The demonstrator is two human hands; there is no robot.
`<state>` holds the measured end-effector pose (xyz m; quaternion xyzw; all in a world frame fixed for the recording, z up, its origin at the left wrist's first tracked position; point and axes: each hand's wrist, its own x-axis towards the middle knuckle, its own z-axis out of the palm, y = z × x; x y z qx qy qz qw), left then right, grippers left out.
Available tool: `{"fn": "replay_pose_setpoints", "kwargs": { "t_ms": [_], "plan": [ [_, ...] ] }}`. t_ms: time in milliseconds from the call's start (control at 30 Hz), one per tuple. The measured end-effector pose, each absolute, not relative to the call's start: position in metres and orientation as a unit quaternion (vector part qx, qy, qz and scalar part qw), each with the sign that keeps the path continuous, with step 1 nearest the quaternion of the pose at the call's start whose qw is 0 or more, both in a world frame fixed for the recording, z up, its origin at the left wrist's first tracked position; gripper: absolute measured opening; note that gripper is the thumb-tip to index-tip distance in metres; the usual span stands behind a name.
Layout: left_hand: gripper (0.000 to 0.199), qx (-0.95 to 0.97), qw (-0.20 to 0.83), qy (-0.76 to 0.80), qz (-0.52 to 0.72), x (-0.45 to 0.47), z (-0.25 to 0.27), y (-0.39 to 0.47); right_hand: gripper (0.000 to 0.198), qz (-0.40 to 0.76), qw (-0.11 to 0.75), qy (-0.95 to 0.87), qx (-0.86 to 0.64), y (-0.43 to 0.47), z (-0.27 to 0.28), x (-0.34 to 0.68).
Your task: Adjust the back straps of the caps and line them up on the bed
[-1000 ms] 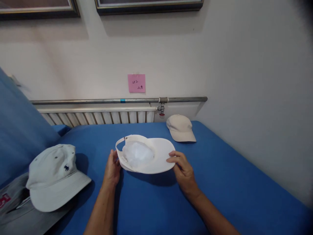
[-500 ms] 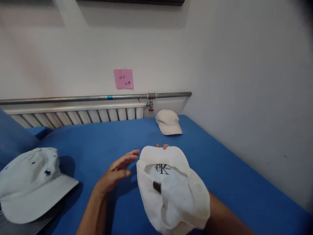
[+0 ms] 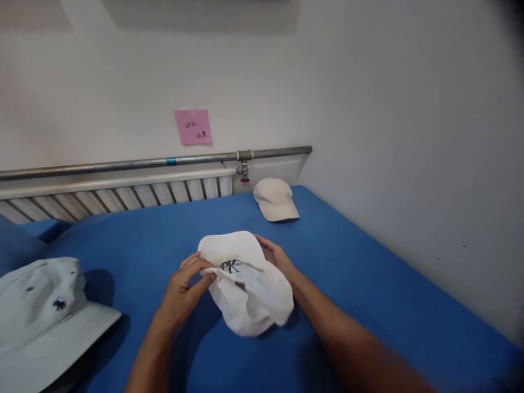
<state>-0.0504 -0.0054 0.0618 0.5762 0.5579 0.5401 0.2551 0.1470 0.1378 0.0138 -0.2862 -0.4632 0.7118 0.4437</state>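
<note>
A white baseball cap (image 3: 266, 289) with black "CK" lettering is held above the blue surface, its inside and back strap facing me. My left hand (image 3: 186, 286) pinches the cap's left edge near the brim, thumb on the near side. On the far right side of the cap, my right hand (image 3: 275, 254) grips it from behind; most of its fingers are hidden by the cap. A beige cap (image 3: 275, 197) rests upright further back. At the left lies a pale cap (image 3: 36, 311) with a small dark horse-and-rider emblem, its brim pointing right.
The blue-covered surface (image 3: 368, 305) runs back to a white radiator (image 3: 164, 192) under a grey pipe (image 3: 135, 165). A valve with a red knob (image 3: 244, 179) hangs from the pipe. A pink note (image 3: 193, 127) is on the wall; another wall borders the right side.
My left hand has come from beside the white cap to grasp its left edge. The cap has moved left and away from me, and my right hand has shifted to its right side.
</note>
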Motion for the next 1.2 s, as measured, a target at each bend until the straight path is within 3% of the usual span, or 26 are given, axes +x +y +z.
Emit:
{"fn": "replay_pose_setpoints", "kwargs": {
  "t_ms": [133,333,433,533,667,767,933,1000,1100,1200],
  "plan": [
    [0.009,0.485,0.246,0.597,0.590,-0.062,0.058,-0.007,0.034,0.756,0.414,-0.422,-0.282,0.137,0.017,0.151],
    [0.026,0.548,0.266,0.598,0.522,-0.062,0.072,-0.017,0.035,0.704,0.429,-0.489,-0.286,0.114,0.016,0.149],
    [0.026,0.603,0.250,0.577,0.491,-0.053,0.078,-0.019,0.040,0.618,0.468,-0.565,-0.283,0.104,0.016,0.148],
    [0.018,0.623,0.235,0.561,0.492,-0.047,0.078,-0.019,0.047,0.453,0.505,-0.690,-0.251,0.094,0.025,0.150],
    [0.017,0.616,0.274,0.552,0.491,-0.050,0.075,-0.020,0.022,0.257,0.477,-0.825,-0.158,0.076,0.049,0.153],
    [0.013,0.580,0.364,0.549,0.480,-0.058,0.075,-0.025,0.007,0.283,0.435,-0.846,-0.121,0.060,0.063,0.154],
    [0.016,0.523,0.513,0.501,0.460,-0.069,0.073,-0.030,0.005,0.505,0.295,-0.784,-0.207,0.050,0.072,0.154],
    [0.017,0.497,0.525,0.507,0.469,-0.068,0.072,-0.029,0.015,0.522,0.276,-0.774,-0.228,0.051,0.075,0.155],
    [0.014,0.482,0.520,0.530,0.466,-0.062,0.071,-0.025,0.035,0.412,0.386,-0.796,-0.219,0.045,0.082,0.158],
    [0.010,0.490,0.518,0.534,0.455,-0.054,0.073,-0.022,0.022,0.194,0.518,-0.814,-0.178,0.030,0.089,0.158]
  ]
}}
